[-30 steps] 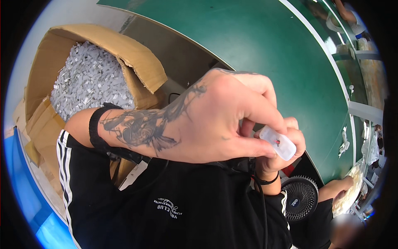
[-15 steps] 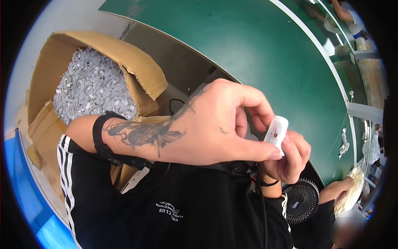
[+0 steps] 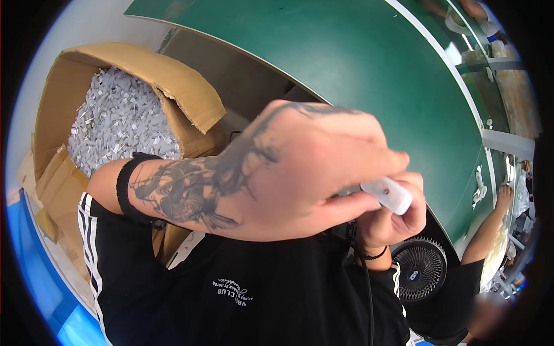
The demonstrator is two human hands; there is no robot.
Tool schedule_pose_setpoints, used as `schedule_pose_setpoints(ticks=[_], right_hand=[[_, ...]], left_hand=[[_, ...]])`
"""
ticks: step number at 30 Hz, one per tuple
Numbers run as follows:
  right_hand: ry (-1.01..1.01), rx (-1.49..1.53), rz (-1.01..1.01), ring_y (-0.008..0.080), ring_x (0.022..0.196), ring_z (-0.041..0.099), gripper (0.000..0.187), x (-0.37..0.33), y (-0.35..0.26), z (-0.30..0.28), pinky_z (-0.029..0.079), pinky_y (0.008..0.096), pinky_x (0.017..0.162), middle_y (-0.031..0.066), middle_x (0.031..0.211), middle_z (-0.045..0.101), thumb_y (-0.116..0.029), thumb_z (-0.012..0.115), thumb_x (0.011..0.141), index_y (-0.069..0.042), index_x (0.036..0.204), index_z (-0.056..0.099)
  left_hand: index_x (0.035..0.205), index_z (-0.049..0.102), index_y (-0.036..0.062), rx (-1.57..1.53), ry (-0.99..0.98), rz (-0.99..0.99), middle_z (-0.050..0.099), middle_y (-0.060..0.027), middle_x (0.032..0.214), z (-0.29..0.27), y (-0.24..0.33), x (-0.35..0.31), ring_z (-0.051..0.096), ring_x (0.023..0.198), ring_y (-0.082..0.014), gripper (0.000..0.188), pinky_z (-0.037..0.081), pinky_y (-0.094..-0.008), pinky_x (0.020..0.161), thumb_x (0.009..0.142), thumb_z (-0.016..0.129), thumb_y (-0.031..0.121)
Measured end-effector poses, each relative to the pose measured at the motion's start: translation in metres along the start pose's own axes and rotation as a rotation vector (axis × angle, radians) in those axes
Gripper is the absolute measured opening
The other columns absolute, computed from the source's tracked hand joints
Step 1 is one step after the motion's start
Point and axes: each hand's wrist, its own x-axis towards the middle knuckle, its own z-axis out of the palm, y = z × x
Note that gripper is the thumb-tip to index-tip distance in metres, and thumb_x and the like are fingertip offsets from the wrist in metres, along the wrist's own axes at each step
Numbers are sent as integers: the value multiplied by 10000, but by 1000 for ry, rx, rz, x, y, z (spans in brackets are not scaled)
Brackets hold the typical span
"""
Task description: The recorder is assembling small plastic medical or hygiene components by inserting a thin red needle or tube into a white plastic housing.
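A small white plastic piece (image 3: 395, 198), oblong with rounded ends and a red spot on its face, is between my two hands over the edge of the green table. My left hand (image 3: 311, 167), its back toward the view, is closed, with the thumb pressing on the near left end of the piece. Below and to the right, my right hand (image 3: 398, 222) is also closed, its curled fingers around the other side of the piece. Left fingertips and part of the right hand are hidden behind the left hand.
A torn cardboard box (image 3: 190, 98) at the left holds a heap of small whitish pieces (image 3: 121, 121). The green table (image 3: 346, 63) spans the far side. A black fan (image 3: 420, 270) stands at lower right, beside another person's arm (image 3: 487, 233). White scraps (image 3: 479, 187) lie near the table's right edge.
My left hand has rolled over, so its back now covers more of the fingers. The white piece has turned from near upright to slanting down to the right. The other person's arm has moved away.
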Motion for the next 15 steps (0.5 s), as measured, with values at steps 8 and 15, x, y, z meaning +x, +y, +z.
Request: schedule_pose_setpoints(ticks=[8,15], right_hand=[[-30,-256,-169,219,698,652,255,2,-4,1,591,297,621,132,858,607,149,652,704,23,919,598],[-28,-301,-180,219,694,646,247,2,-5,-1,588,300,618,135,863,606,116,692,702,31,913,595]], left_hand=[[860,685,-17,-98,-118,-100,648,-84,749,-9,-1,5,608,625,-166,218,472,-234,521,673,792,21],[837,672,83,319,-141,446,630,-9,861,-8,-6,2,581,659,-135,246,462,-210,516,592,688,71]])
